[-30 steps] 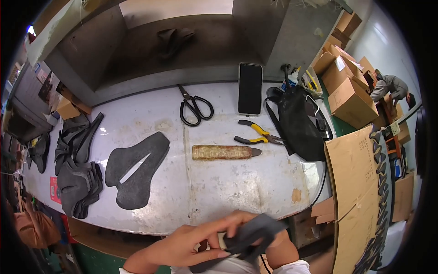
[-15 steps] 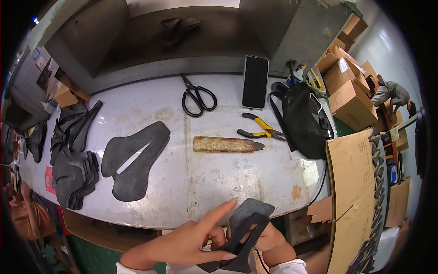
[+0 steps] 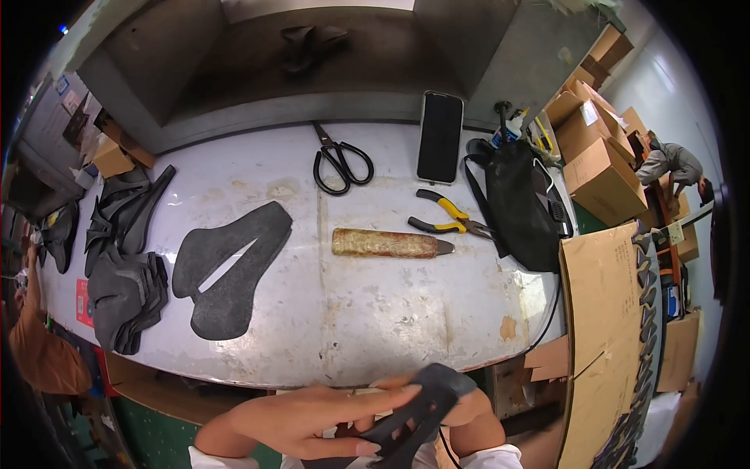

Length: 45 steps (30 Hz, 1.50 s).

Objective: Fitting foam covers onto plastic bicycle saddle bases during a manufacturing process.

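Note:
Just below the table's front edge, I hold a black shoe upper piece (image 3: 444,384) with a long slot in it. My left hand (image 3: 312,416) closes on its left side, thumb low and fingers reaching across its surface. My right hand (image 3: 475,408) grips its right end, with most of the fingers hidden behind the piece. On the table, a flat grey-black upper piece (image 3: 234,270) with a narrow slit lies to the left. A tape-wrapped knife (image 3: 387,243) with a short blade rests ahead of my hands.
Stacked black upper pieces (image 3: 129,297) sit at the left. Scissors (image 3: 341,164), a phone (image 3: 441,137), yellow-handled pliers (image 3: 449,215) and a black bag (image 3: 519,207) lie farther back. A cardboard sheet (image 3: 598,328) stands at the right. Other people (image 3: 673,166) work nearby.
My left index finger was stretched out away from the piece and now lies across it. The piece has dropped slightly and tilted in my hands.

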Available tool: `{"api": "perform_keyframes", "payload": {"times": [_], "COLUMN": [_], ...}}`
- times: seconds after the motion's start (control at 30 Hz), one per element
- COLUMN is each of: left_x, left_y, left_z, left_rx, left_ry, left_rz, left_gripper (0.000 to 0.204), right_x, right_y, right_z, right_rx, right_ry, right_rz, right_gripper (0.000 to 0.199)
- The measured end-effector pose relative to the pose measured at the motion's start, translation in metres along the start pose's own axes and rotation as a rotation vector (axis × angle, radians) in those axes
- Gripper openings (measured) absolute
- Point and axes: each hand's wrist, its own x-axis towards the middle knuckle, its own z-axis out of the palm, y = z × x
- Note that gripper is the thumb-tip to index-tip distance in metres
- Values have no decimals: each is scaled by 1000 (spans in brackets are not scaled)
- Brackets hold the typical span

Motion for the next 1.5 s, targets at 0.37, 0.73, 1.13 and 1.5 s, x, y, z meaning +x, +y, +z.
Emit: {"api": "perform_keyframes", "payload": {"times": [0.37,0.73,1.13,1.5], "left_x": [-3,0,0,-2], "left_y": [-3,1,-9,-12], "left_z": [-6,0,11,17], "left_rx": [-66,92,230,111], "left_ry": [-43,42,208,387], "left_rz": [-96,51,-21,19], "left_gripper": [66,61,61,54], "right_x": [9,21,8,10], "right_y": [-2,13,11,9], "right_z": [6,2,25,27], "right_rx": [54,187,-345,436], "right_ry": [248,136,553,339], "right_rz": [-176,-256,-343,-27], "right_gripper": [17,19,33,34]}}
